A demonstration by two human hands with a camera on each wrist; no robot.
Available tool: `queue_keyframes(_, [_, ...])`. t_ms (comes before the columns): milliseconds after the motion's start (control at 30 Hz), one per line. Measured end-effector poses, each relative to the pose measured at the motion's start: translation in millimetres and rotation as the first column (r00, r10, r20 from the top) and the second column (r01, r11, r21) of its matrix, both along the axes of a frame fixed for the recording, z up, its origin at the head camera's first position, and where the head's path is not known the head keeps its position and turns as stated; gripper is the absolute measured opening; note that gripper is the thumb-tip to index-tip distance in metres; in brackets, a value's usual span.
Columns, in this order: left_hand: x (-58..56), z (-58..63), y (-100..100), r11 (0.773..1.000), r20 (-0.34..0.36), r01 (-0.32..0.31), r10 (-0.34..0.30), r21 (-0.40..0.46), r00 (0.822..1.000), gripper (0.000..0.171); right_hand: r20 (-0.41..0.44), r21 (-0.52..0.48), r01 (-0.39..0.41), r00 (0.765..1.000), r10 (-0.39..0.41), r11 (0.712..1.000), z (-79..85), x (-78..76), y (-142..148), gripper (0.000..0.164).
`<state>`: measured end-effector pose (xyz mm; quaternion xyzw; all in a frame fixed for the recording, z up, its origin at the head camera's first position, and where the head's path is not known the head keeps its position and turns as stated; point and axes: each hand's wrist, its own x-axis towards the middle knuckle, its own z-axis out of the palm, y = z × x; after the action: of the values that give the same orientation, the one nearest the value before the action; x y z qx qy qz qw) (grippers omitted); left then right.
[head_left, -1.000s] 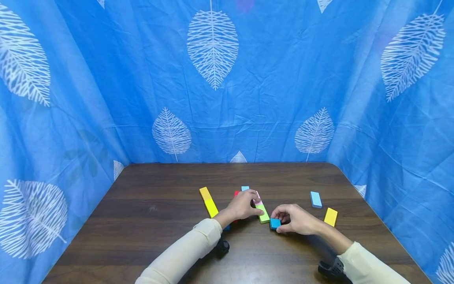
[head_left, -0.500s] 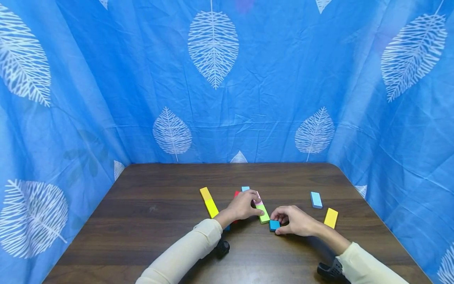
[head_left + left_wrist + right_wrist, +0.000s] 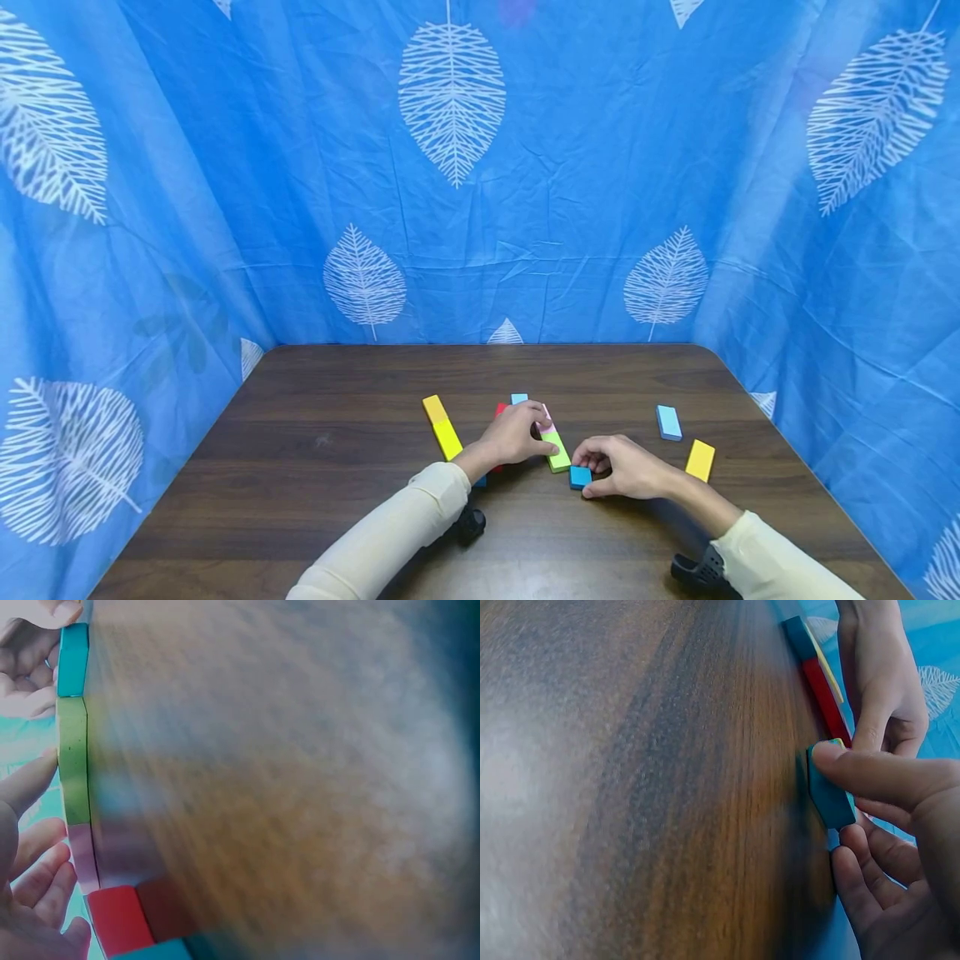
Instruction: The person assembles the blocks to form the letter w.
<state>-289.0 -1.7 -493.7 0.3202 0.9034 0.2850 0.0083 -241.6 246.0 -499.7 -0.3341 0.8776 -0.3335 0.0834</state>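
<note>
My right hand (image 3: 630,468) pinches a teal block (image 3: 581,477) between thumb and fingers at the near end of a slanted row. In the left wrist view that block (image 3: 73,660) meets the end of a light green block (image 3: 73,761), which runs on into a pink block (image 3: 82,857). My left hand (image 3: 513,435) arches over this row, thumb on the green block (image 3: 557,454) and fingers bent at the pink one. Red blocks (image 3: 500,408) are mostly covered by the left hand. A light blue block (image 3: 518,398) lies just beyond it.
Two yellow blocks (image 3: 442,425) form a slanted line left of the left hand, with a dark blue block (image 3: 481,481) near its wrist. On the right lie a loose light blue block (image 3: 669,422) and a loose yellow block (image 3: 700,459). A blue leaf-patterned curtain (image 3: 525,208) surrounds the wooden table (image 3: 315,383).
The right hand has shifted the teal block slightly left and nearer the person, turning it more in line with the row's end. My left hand stays in place.
</note>
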Motion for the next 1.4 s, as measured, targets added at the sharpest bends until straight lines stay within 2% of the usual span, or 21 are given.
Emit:
queue_keyframes(600, [-3.0,1.9,1,0.999,-0.006,-0.017,0.017,-0.031,1.0,0.044,0.002,0.026,0.044,0.999,-0.044,0.999,1.6,-1.9,-3,0.022])
queue_keyframes(900, [-3.1,2.8,0,0.999,0.01,-0.019,0.019,-0.029,1.0,0.044,-0.011,0.03,0.047,0.999,-0.047,0.998,2.3,-1.6,-3,0.023])
queue_keyframes(1133, [-3.9,2.3,-1,0.999,0.014,-0.017,0.017,-0.028,1.0,0.044,-0.006,-0.004,0.04,0.999,-0.04,0.999,5.3,-0.7,1,0.032])
queue_keyframes(1233, [-3.7,2.4,-1,1.0,0.012,-0.014,0.014,-0.028,1.0,0.044,-0.049,-0.011,0.06,0.997,-0.061,0.998,8.3,1.3,10,0.031])
queue_keyframes(1400, [-1.6,2.9,-1,0.999,0.012,-0.019,0.019,-0.03,1.0,0.044,-0.119,0.001,0.156,0.981,-0.155,0.988,16.7,9.4,33,0.034])
